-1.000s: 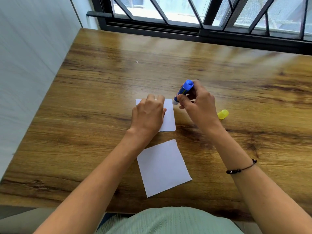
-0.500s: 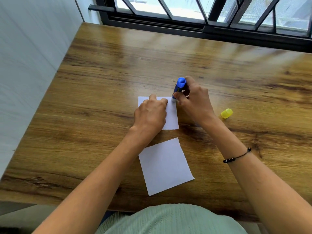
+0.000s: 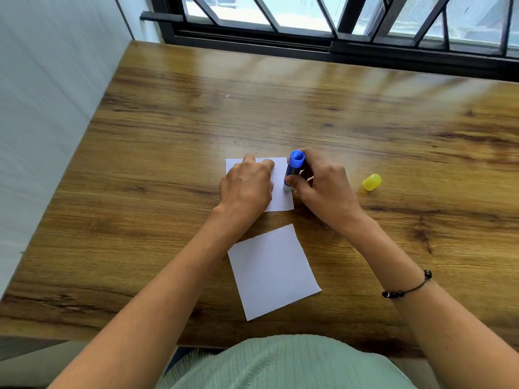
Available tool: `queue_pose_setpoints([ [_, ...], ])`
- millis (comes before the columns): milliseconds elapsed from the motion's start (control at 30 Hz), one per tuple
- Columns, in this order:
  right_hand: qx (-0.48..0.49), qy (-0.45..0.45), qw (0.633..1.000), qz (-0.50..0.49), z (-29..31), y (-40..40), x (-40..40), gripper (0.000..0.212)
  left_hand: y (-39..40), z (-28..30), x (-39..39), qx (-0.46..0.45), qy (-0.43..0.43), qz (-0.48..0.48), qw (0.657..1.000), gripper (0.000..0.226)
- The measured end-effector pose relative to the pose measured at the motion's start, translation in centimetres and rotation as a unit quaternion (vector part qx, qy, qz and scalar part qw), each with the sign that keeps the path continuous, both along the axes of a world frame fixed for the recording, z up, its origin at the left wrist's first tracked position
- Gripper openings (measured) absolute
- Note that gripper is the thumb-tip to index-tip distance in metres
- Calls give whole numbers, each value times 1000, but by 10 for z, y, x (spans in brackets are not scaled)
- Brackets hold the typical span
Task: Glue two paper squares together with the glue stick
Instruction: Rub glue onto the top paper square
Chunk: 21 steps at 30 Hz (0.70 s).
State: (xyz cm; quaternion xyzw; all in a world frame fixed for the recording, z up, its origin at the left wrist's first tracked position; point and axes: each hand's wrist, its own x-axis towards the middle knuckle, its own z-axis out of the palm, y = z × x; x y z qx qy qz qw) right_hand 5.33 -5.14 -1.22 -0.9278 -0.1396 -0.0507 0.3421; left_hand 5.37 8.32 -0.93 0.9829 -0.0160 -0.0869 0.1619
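Note:
Two white paper squares lie on the wooden table [image 3: 168, 153]. The far square [image 3: 282, 192] is pinned flat under my left hand [image 3: 247, 189], whose fingers rest on its upper left part. My right hand [image 3: 323, 189] grips a blue glue stick [image 3: 293, 169], held nearly upright with its lower tip touching the far square's right side. The near square [image 3: 272, 272] lies free, slightly rotated, closer to my body. The stick's yellow cap [image 3: 372, 182] lies on the table to the right of my right hand.
A white wall [image 3: 42, 108] runs along the table's left edge. A black-framed window with bars [image 3: 337, 29] closes off the far edge. The table's near edge is just in front of my body.
My right hand has drawn the glue stick from the far square's top right corner down along its right side, toward me. My left hand stays pressed on the paper.

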Motion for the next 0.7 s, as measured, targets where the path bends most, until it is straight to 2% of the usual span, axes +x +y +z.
queue_pose_setpoints([
  [433, 34, 29, 999, 1, 2, -5, -25, 24, -3, -5, 4, 17, -32, 12, 999, 35],
  [567, 60, 19, 998, -32, 3, -7, -26, 24, -5, -6, 8, 35, -62, 31, 997, 30],
  [700, 79, 22, 995, -50, 7, -6, -24, 26, -7, -9, 7, 67, -108, 2, 992, 17],
])
